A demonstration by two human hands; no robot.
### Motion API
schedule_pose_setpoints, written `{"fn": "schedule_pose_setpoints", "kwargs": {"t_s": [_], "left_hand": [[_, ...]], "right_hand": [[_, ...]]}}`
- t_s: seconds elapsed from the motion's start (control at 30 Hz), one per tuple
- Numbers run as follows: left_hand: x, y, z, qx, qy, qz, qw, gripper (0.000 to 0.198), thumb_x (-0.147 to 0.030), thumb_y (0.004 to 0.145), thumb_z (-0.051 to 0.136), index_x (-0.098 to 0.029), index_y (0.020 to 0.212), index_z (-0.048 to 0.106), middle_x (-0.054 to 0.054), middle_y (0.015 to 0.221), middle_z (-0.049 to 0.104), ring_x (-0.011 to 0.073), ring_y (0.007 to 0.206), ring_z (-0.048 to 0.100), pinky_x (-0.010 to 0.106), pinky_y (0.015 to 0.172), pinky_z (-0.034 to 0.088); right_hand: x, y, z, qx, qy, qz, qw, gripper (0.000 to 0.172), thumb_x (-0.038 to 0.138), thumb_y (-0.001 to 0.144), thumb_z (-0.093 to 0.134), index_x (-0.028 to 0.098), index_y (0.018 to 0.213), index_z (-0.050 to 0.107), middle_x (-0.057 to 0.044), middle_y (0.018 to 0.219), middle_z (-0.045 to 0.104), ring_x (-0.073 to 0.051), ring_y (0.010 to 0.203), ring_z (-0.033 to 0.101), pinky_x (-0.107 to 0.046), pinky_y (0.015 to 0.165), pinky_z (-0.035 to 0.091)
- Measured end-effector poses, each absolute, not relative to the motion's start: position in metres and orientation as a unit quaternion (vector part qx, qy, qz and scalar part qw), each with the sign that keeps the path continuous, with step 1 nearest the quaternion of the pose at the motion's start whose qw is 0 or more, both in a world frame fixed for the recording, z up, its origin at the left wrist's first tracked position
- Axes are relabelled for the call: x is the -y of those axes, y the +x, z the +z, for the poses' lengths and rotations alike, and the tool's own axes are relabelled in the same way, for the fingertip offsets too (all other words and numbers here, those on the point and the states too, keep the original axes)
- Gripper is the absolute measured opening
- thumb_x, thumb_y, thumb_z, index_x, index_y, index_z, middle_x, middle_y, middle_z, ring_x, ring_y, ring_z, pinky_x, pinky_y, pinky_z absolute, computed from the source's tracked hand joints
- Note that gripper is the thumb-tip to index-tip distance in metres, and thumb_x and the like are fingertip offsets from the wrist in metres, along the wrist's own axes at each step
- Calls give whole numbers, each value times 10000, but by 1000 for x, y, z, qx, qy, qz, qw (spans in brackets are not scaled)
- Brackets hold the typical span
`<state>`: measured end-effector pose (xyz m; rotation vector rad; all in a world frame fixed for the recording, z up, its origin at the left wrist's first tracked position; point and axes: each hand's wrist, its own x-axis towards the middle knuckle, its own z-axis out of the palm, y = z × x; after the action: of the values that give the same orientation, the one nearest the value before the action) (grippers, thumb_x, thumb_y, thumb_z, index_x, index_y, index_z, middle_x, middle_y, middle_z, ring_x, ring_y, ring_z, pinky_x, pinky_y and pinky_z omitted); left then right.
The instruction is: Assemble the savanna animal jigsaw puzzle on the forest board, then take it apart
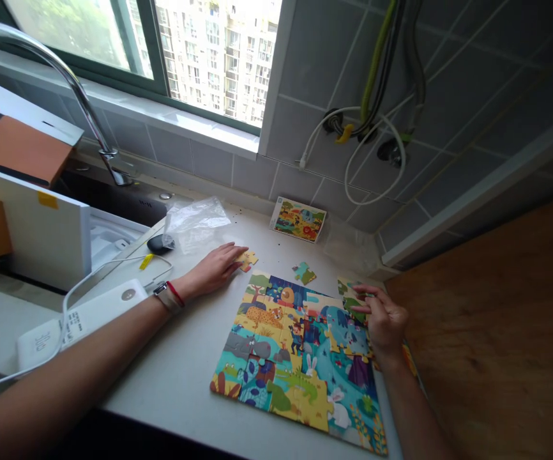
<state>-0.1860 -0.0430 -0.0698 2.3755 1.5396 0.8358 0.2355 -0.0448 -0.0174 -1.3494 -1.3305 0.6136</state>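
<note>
L hand (pixel 215 269): flat on worktop (pixel 181 364), fingers (pixel 235 253) straight and released, tips touching the yellow piece (pixel 248 259), which lies just off the puzzle's (pixel 281 364) far-left corner. Piece's long axis approx. left-right, in line w/ the fingers.

R hand (pixel 384 321): over the puzzle's far-right part, fingers (pixel 365 295) half curled, tips at the green piece (pixel 347 292) at that corner; grasp vs. touch: cannot tell.

Puzzle lies flat, near edge slopes down to the right.

Count: 1 puzzle, 2 pieces at the hands, 1 loose teal piece (pixel 304 273) between them, 1 picture card (pixel 298 220) against the wall, 1 plastic bag (pixel 195 220).
</note>
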Motion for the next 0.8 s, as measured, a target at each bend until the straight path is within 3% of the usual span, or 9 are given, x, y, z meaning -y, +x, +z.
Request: {"fn": "schedule_pose_setpoints", "kwargs": {"t_s": [0.1, 0.2, 0.53, 0.7, 0.8], "left_hand": [[43, -187, -75, -515, 809, 265, 101, 547, -439, 1059, 490, -182, 1542, 472, 181, 1502, 593, 379, 1463, 485, 570, 1177, 438], [43, -186, -77, -518, 807, 264, 100, 634, -509, 1043, 523, -192, 1583, 429, 191, 1543, 555, 402, 1468, 473, 583, 1171, 426], [41, -179, -68, -524, 787, 313, 91, 539, -497, 998, 630, -200, 1440, 549, 168, 1339, 684, 318, 1215, 665, 483, 1046, 529], [41, -181, -67, -533, 778, 317, 103, 504, -480, 961, 682, -214, 1379, 592, 123, 1189, 725, 302, 1098, 686, 459, 972, 553], [39, -185, -69, -526, 776, 330, 111, 418, -384, 969, 654, -222, 1352, 617, 118, 1168, 722, 291, 1079, 680, 458, 970, 551]], "right_hand": [[40, 241, -18, 599, -558, 187, 542, 347, 374, 876, 607, 203, 634, 787, -76, 815, 759, -242, 784, 732, -346, 693, 604], [37, 243, -17, 640, -543, 149, 523, 457, 434, 939, 580, 215, 587, 774, -87, 827, 758, -241, 825, 719, -353, 768, 582], [42, 234, -17, 686, -524, 156, 480, 518, 523, 985, 578, 221, 606, 762, -79, 819, 762, -231, 790, 718, -341, 781, 568], [42, 232, -17, 698, -518, 157, 469, 511, 525, 985, 588, 226, 614, 772, -75, 804, 761, -239, 787, 726, -349, 774, 574], [42, 232, -19, 705, -513, 163, 461, 517, 538, 986, 586, 227, 622, 781, -76, 803, 761, -241, 781, 730, -352, 764, 579]]}}
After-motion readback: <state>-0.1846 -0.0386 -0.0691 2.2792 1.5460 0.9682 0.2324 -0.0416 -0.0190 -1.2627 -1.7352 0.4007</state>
